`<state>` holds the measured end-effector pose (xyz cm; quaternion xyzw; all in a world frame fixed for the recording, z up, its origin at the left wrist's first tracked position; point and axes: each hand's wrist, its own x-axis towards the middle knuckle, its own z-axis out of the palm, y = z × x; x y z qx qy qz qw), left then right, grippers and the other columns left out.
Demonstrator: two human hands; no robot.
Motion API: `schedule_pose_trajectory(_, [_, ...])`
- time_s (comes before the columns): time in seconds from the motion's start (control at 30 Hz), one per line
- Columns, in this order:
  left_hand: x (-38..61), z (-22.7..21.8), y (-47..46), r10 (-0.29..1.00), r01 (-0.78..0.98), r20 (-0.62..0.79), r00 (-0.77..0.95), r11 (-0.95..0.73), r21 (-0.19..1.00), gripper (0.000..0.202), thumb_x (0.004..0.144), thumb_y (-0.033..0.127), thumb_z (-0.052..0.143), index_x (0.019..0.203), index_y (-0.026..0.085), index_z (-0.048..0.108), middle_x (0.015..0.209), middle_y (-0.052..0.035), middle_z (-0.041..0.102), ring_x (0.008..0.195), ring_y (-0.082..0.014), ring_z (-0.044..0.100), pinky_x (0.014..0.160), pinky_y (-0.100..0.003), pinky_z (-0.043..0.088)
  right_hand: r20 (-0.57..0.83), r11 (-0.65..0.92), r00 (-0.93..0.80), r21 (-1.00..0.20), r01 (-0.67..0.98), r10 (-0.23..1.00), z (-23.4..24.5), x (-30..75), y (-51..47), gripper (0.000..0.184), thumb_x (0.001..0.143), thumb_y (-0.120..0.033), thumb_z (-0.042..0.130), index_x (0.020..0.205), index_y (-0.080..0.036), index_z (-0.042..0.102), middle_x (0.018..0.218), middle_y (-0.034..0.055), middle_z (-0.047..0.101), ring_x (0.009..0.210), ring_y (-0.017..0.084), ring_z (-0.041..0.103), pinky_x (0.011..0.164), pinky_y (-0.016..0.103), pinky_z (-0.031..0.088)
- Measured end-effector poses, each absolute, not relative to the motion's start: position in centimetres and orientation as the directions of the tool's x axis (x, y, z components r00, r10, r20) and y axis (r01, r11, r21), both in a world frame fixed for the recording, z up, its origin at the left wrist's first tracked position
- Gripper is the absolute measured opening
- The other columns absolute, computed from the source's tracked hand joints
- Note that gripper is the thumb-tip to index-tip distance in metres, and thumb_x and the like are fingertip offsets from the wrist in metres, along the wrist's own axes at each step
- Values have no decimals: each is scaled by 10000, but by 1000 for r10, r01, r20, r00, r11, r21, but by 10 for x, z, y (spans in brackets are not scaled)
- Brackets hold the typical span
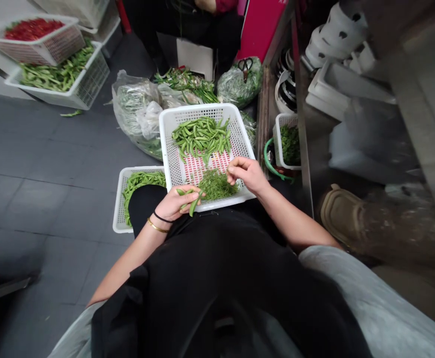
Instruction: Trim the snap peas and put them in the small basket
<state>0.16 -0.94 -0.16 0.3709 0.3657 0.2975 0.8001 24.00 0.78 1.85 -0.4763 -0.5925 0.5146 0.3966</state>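
Note:
A white perforated basket rests on my lap, holding a heap of green pea pods at its far end and a pile of thin green strings at its near end. My left hand is closed around a few pea pods at the basket's near edge. My right hand pinches a thin green string right beside the pile of trimmings; the string is too small to make out well.
A second white basket of pods sits on the floor by my left knee. Plastic bags of greens lie beyond. Baskets of red chillies and green pods stand far left. A metal shelf and a small basket are on the right.

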Motion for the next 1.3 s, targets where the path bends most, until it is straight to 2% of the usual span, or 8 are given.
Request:
schedule_pose_trajectory(0.13, [1, -5, -6, 726, -181, -372, 578, 559, 809, 222, 690, 301, 717, 788, 102, 705, 572, -52, 620, 318, -8, 283, 317, -170, 153, 202, 454, -457, -700, 551, 866, 26, 229, -1, 278, 866, -402, 504, 1000, -164, 557, 1006, 95, 606, 798, 154, 584, 685, 280, 474])
schedule_pose_trajectory(0.3, [-1, 6, -3, 769, 46, -340, 542, 377, 925, 167, 630, 256, 756, 731, 133, 703, 551, -26, 598, 382, -50, 359, 367, -182, 236, 79, 692, -750, -459, 557, 657, 18, 207, -5, 301, 940, -286, 380, 796, -140, 600, 755, 80, 598, 728, 152, 549, 652, 262, 410])
schedule_pose_trajectory(0.5, [-2, 27, -11, 841, 218, -50, 538, -82, 972, 85, 648, 210, 740, 718, 177, 706, 613, -32, 618, 561, -125, 501, 550, -220, 385, 33, 216, -709, -962, 170, 705, 12, 200, 3, 311, 899, -377, 461, 721, -150, 577, 596, 1, 601, 566, 102, 574, 584, 222, 447])
schedule_pose_trajectory(0.6, [0, 20, -13, 934, 146, 5, 358, -62, 987, 107, 731, 272, 682, 765, 170, 683, 653, -49, 642, 565, -129, 521, 554, -234, 409, -80, -128, -585, -991, -41, 807, 3, 193, 2, 341, 870, -448, 478, 775, -141, 590, 581, -3, 620, 535, 107, 595, 530, 222, 480])
schedule_pose_trajectory(0.77, [-16, 7, 14, 985, -339, -119, -127, 70, 938, 181, 718, 346, 679, 715, 185, 597, 572, 8, 571, 389, -64, 376, 361, -193, 272, -181, -129, -528, -983, 133, 830, -13, 210, 16, 323, 821, -438, 558, 762, -134, 648, 599, -3, 639, 526, 89, 579, 518, 203, 461])
schedule_pose_trajectory(0.97, [-38, -5, 42, 916, -690, -361, 178, 377, 617, 124, 660, 254, 646, 717, 168, 578, 511, 29, 456, 425, -68, 410, 323, -147, 233, -536, -23, -517, -709, 705, 668, -39, 230, 89, 438, 812, -526, 551, 927, -120, 668, 664, 32, 674, 516, 109, 590, 539, 219, 429])
schedule_pose_trajectory(1.17, [-21, -21, 32, 844, -651, -407, 348, 530, 543, 355, 635, 199, 675, 984, 169, 615, 660, -3, 576, 478, -84, 482, 380, -179, 367, -344, 116, -200, -251, 961, 917, -92, 185, 154, 375, 930, -345, 393, 1170, -93, 533, 1043, 179, 664, 944, 223, 625, 794, 295, 436])
schedule_pose_trajectory(1.3, [-22, -21, 29, 830, -599, -404, 385, 558, 574, 303, 659, 191, 713, 948, 142, 637, 512, 58, 428, 385, -40, 372, 346, -143, 270, -357, 155, -212, -181, 971, 910, -103, 173, 162, 330, 906, -249, 405, 1178, -101, 520, 1077, 190, 650, 986, 253, 610, 815, 330, 431])
